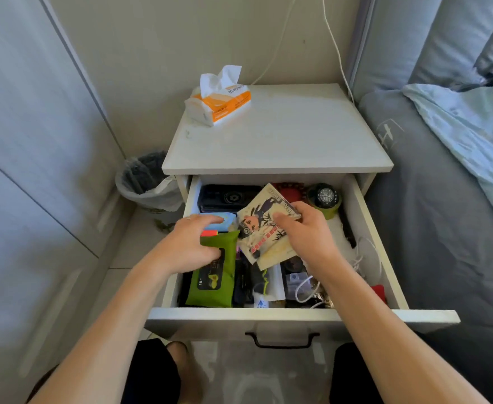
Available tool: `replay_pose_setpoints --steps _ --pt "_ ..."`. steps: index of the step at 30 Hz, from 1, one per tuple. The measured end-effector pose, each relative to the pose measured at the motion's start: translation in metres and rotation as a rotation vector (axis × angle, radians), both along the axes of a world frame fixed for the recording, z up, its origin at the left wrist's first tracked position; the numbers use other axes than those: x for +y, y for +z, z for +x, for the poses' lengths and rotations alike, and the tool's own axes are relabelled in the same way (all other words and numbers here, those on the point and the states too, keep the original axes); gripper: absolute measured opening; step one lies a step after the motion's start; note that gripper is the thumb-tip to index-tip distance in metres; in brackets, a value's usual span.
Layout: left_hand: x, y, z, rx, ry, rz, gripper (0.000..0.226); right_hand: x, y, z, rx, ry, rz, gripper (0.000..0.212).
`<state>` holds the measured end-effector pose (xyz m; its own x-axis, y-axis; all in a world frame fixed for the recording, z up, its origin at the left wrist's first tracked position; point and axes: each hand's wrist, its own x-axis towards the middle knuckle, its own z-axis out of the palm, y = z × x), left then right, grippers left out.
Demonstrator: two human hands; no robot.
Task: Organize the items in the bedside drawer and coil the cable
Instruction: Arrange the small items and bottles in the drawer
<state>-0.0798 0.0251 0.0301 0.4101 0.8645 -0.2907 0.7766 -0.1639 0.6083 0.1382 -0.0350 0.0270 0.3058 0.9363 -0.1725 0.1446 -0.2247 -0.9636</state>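
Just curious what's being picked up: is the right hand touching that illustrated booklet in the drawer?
Touching. The head view shows the right hand gripping the illustrated booklet, with fingers curled over its upper right edge and the thumb pressed on its cover.

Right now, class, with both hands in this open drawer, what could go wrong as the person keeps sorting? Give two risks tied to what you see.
1. The right hand pinches the booklets at one corner only; they may fan out and slip from that grip.
2. The white cable lies looped among clutter at the drawer's front; pulling it could drag small items out or snag.
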Motion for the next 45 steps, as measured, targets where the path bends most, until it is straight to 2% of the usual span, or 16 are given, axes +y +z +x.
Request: replay_pose_setpoints --steps 2,4,8,11,12,17,21,24,28,32,36,38,40,42,43,45 --pt "-0.004 0.005 0.010 -0.143 0.040 0.066 0.062 -0.003 0.002 0.006 0.051 -0.042 0.010 0.005" --pt "-0.008 0.008 0.022 -0.331 0.087 0.026 0.059 -0.006 0.005 0.010 0.155 -0.078 0.006 0.013" --pt "-0.018 0.013 0.047 -0.387 0.115 0.098 0.053 -0.012 0.012 0.016 0.366 -0.105 0.013 0.021" --pt "-0.021 0.014 0.065 -0.420 0.042 0.175 0.017 -0.017 0.014 0.018 0.477 -0.099 0.009 0.023" --pt "-0.021 0.014 0.069 -0.439 0.038 0.179 0.013 -0.019 0.014 0.019 0.503 -0.109 0.001 0.024" --pt "-0.022 0.011 0.076 -0.632 0.182 -0.084 0.011 -0.022 0.021 0.035 0.413 -0.097 -0.016 0.021" --pt "-0.021 0.013 0.075 -0.819 0.482 -0.185 0.013 -0.027 0.020 0.046 0.180 -0.190 0.042 0.019" --pt "-0.016 0.013 0.069 -0.772 0.531 -0.166 0.016 -0.028 0.019 0.051 0.136 -0.309 0.121 0.015" --pt "-0.019 0.017 0.068 -0.583 0.321 -0.185 0.013 -0.027 0.023 0.054 0.240 -0.354 0.174 0.012" --pt "-0.024 0.019 0.071 -0.695 0.301 -0.283 0.020 -0.026 0.022 0.049 0.310 -0.275 0.066 0.012" --pt "-0.028 0.014 0.080 -0.971 0.505 -0.445 0.025 -0.022 0.016 0.038 0.649 -0.373 0.009 0.018" --pt "-0.029 0.011 0.086 -1.081 0.580 -0.510 0.026 -0.021 0.014 0.034 0.578 -0.315 -0.013 0.041" --pt "-0.031 0.009 0.089 -1.107 0.619 -0.518 0.029 -0.021 0.010 0.030 0.311 -0.193 -0.013 0.056" --pt "-0.032 0.008 0.089 -1.112 0.654 -0.518 0.029 -0.021 0.008 0.028 0.062 -0.134 0.021 0.042" --pt "-0.031 0.008 0.089 -1.116 0.662 -0.526 0.028 -0.021 0.008 0.030 0.034 -0.162 0.043 0.032" --pt "-0.030 0.011 0.085 -1.039 0.628 -0.489 0.026 -0.022 0.014 0.036 0.122 -0.225 0.077 0.018"
